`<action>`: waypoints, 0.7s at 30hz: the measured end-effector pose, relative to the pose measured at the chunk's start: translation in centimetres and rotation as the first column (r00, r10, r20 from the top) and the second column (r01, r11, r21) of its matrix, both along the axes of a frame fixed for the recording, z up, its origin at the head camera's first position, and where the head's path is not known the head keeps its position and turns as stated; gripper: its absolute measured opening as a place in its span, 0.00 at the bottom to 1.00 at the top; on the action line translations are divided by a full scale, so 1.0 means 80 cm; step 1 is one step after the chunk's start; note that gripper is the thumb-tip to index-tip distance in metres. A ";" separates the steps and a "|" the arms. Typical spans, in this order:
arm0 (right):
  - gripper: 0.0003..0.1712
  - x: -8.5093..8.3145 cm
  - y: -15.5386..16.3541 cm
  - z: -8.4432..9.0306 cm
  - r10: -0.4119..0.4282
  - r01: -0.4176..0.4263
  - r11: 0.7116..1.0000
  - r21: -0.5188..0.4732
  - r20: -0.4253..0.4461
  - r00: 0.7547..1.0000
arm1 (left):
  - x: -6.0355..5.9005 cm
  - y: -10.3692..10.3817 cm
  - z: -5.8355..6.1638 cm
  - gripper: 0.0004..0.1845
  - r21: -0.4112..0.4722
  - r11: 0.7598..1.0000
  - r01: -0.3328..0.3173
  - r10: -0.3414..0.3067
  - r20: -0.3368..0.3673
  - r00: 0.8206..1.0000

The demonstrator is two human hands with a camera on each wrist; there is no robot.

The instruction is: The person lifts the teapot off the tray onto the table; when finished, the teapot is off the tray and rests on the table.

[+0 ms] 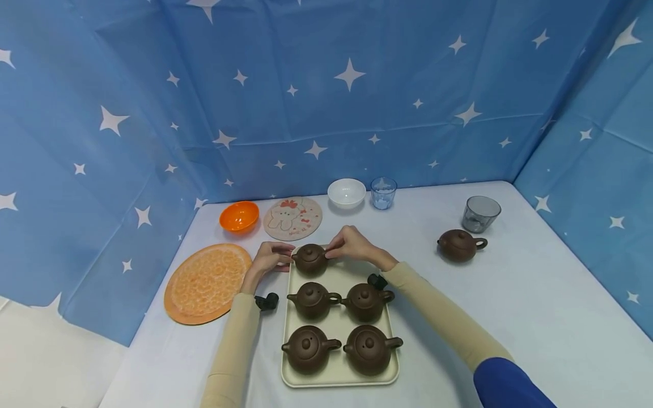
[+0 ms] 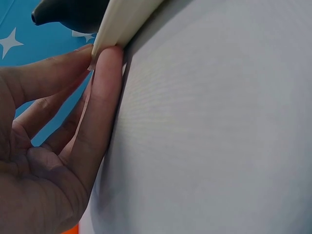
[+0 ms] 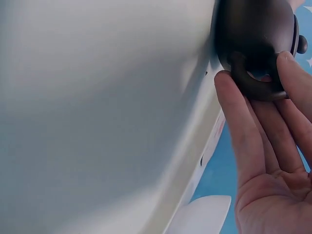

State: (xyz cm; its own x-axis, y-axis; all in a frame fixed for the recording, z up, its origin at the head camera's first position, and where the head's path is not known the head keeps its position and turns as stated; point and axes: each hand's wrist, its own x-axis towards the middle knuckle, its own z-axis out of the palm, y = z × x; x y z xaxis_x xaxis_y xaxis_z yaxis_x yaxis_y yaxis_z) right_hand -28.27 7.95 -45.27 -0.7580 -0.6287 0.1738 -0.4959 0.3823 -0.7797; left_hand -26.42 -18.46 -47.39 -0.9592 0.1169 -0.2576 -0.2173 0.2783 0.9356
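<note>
Altogether we count six dark brown clay teapots: five on the cream rectangular plastic tray (image 1: 337, 378) and one brown teapot standing alone (image 1: 459, 245) on the white table (image 1: 535, 317), well to the right near a smoky grey glass tumbler (image 1: 480, 213). On the tray the pots sit in two rows of two, with the far-left teapot (image 1: 310, 259) at the back corner, and the back-right place of the tray bare. Our right hand (image 1: 351, 245) reaches to this pot's handle; the right wrist view shows the fingers (image 3: 241, 122) curled about the looped handle, thumb and forefinger pinching it. Our left hand (image 1: 270, 258) lies at the tray's far-left corner; in the left wrist view its fingers (image 2: 105, 92) pinch the tray's pale rim, just below the pot's spout. Along the back of the table we count two bowls, one orange plastic bowl (image 1: 239, 216) and one white bowl (image 1: 346, 192), one clear blue glass cup (image 1: 383, 192), one round coaster printed with a cartoon rabbit (image 1: 293, 218), and one large round orange-patterned mat (image 1: 206, 282) at the left. Both wrist views are very close and blurred, so the held pot is cut off there, and from the head view the fingertips are too small to make out.
</note>
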 end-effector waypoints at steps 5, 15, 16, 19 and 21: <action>0.07 0.001 0.000 0.002 -0.006 0.007 1.000 -0.022 0.037 0.999 | 0.000 0.000 0.001 0.22 -0.009 1.000 -0.007 0.007 0.005 1.000; 0.07 -0.001 0.012 0.006 -0.030 0.040 0.997 -0.070 0.136 0.990 | -0.001 0.000 0.003 0.22 0.011 1.000 0.001 -0.001 -0.001 1.000; 0.07 -0.001 0.015 0.007 -0.028 0.040 0.996 -0.081 0.144 0.989 | -0.001 0.000 0.003 0.22 0.012 1.000 0.000 0.000 0.001 1.000; 0.08 -0.002 0.027 0.010 -0.020 0.041 0.993 -0.115 0.180 0.984 | -0.001 0.000 0.002 0.22 0.015 1.000 -0.011 0.011 0.014 1.000; 0.08 -0.003 0.036 0.014 -0.021 0.047 0.990 -0.130 0.194 0.981 | -0.001 0.000 0.001 0.21 0.015 1.000 -0.016 0.016 0.020 1.000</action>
State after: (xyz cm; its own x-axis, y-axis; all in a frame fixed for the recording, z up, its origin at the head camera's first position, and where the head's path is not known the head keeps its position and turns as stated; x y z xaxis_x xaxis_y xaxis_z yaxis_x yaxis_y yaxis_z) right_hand -28.54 10.87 -44.16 -0.8057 -0.5830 0.1041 -0.3212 0.2825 -0.9039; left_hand -26.47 -18.46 -47.31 -0.9555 0.1059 -0.2754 -0.2406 0.2605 0.9350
